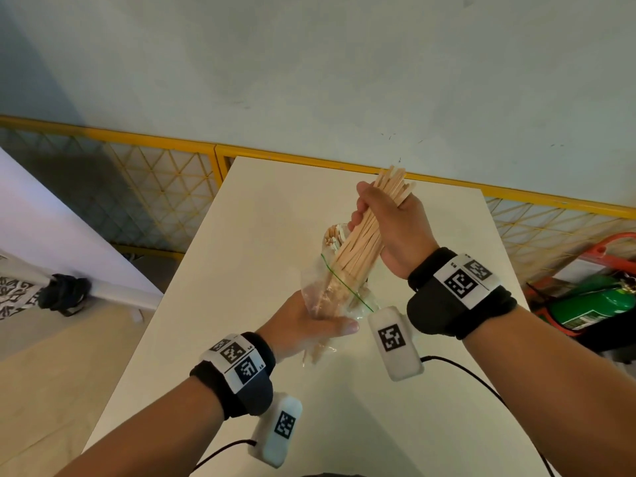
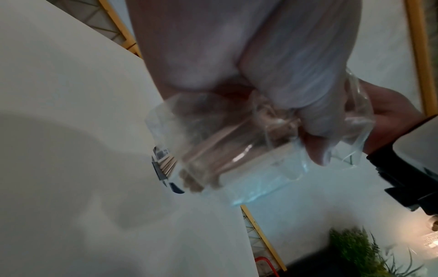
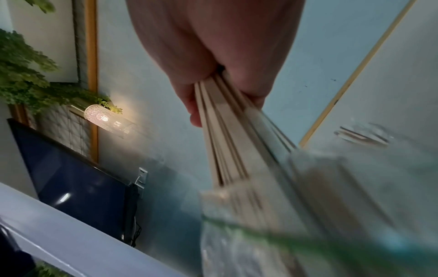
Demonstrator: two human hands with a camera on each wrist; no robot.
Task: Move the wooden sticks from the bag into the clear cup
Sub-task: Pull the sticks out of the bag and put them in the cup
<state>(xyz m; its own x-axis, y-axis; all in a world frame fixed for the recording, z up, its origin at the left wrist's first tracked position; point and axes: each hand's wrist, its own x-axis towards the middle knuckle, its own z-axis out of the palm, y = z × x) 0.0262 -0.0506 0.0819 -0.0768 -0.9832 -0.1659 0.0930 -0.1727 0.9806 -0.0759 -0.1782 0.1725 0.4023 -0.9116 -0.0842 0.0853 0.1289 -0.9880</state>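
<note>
Sticks half-drawn from bag, above desk [image 1: 261,208].
Right hand [image 1: 389,225] grips wooden sticks [image 1: 361,246] steeply; left hand [image 1: 306,325] clasps bag [image 1: 330,290] below; clear cup [image 1: 335,237] just behind.

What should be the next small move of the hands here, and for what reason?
Probably the right hand should lift its bundle of thin wooden sticks up and clear of the clear plastic zip bag. The left hand grips the bag's lower part, and the sticks' lower ends are still inside its mouth. The clear cup stands just behind.
</note>
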